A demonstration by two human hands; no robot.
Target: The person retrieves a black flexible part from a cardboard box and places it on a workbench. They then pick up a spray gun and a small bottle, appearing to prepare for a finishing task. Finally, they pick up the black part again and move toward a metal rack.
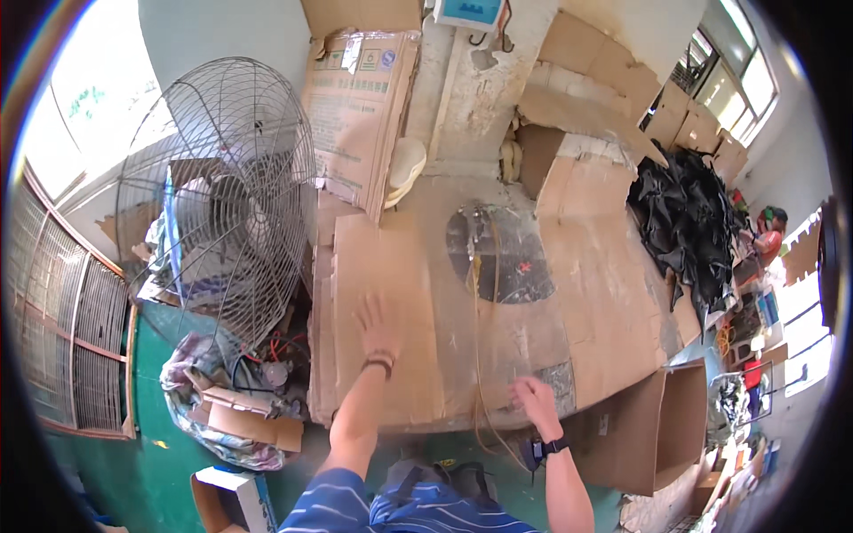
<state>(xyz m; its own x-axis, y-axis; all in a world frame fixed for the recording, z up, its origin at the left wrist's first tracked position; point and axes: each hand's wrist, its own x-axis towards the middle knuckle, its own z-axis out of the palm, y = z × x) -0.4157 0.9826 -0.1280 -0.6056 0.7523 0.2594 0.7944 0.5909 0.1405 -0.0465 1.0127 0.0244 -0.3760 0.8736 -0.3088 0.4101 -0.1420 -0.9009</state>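
brown cardboard sheet (407,275) lay left of centre, the left hand (380,333) over it, fingers apart; the right hand (535,404), lower centre, was curled, fingers seemingly together. the step looked like smoothing, the next move probably needing a flat palm. upper left, a carton (342,133) bore print (346,87) and a blue emblem (388,59).

Daylight glares white through the window (99,89) far left of the left hand (380,334) and the panes (805,329) far right of the right hand (535,401). The left hand looks blurred; beyond both, lines bend toward a black rim.
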